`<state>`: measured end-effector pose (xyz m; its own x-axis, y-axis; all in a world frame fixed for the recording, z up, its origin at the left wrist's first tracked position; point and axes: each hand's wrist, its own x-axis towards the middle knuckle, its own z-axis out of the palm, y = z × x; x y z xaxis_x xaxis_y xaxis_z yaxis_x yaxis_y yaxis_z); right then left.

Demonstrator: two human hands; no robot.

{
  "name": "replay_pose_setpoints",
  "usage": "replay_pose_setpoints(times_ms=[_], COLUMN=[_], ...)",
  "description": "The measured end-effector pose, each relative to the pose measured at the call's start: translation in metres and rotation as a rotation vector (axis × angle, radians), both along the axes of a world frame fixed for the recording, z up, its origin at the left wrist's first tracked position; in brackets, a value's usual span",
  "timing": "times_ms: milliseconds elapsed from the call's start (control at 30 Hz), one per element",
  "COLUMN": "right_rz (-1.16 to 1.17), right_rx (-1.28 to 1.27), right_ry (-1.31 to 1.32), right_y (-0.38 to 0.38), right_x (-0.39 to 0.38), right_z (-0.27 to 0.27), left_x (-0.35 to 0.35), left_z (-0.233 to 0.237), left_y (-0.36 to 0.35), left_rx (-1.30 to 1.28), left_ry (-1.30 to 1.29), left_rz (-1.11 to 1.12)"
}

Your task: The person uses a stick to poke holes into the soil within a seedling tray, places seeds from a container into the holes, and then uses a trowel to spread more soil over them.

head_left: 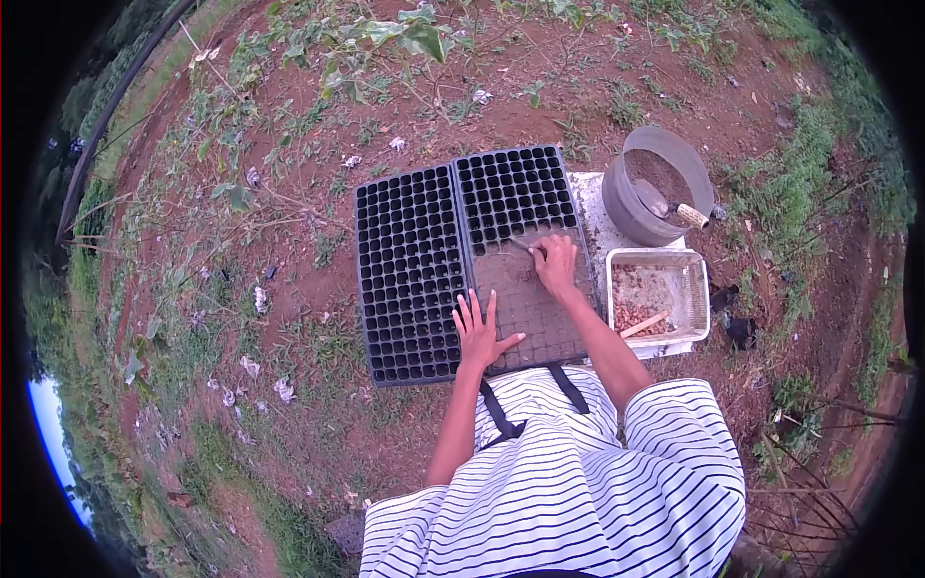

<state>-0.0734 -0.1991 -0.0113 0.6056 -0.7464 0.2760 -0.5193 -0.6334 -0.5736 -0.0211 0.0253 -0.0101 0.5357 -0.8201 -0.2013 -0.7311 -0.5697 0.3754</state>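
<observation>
Two black seedling trays lie side by side in front of me. The left seedling tray (409, 260) has bare cells throughout. In the right seedling tray (515, 188), the far cells are bare, while brown soil (520, 303) covers the nearer part. My left hand (476, 332) rests with fingers spread across the near-left part of the soil, by the seam between the trays. Over the soil's far edge, my right hand (556, 262) is closed on a thin grey flat piece (521, 244) that sticks out to the left; its kind I cannot tell.
Right of the trays stands a grey tub (621, 207) holding soil and a tool with a light handle (692, 216). Nearer me, a white plastic basket (702, 289) contains reddish-brown bits and a wooden stick (644, 325). Leafy plants (414, 39) grow from the reddish ground beyond.
</observation>
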Motion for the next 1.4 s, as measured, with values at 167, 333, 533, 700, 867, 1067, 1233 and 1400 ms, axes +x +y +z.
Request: replay_pose_setpoints(times_ms=[167,333,533,700,867,1067,1233,1400], right_rz=[-0.339,-0.335,-0.278,-0.316,-0.176,-0.050,0.176,0.372], right_rx=[-0.042,0.072,0.168,0.102,0.039,0.187,0.270,0.279], right_ry=[0.026,0.045,-0.030,-0.017,0.010,-0.014,0.127,0.222], right_y=[0.013,0.039,0.048,0.025,0.031,0.019,-0.029,-0.045], right_x=[-0.012,-0.003,0.012,0.013,0.019,0.027,0.035,0.039], right_z=[-0.005,-0.010,-0.001,-0.002,0.000,0.011,0.019,0.036], left_x=[-0.001,0.000,0.001,0.001,0.001,0.001,0.001,0.001], left_z=[0.001,-0.002,-0.001,0.004,0.002,0.002,0.002,0.003], left_y=[0.001,0.001,0.001,-0.001,0.000,0.001,0.000,0.000], left_rx=[0.003,0.005,0.007,0.029,0.031,0.019,0.008,0.027], left_ry=[0.019,0.007,-0.001,0.025,0.031,0.017,0.016,0.014], left_rz=[0.004,0.002,-0.006,0.001,0.000,0.002,-0.002,-0.001])
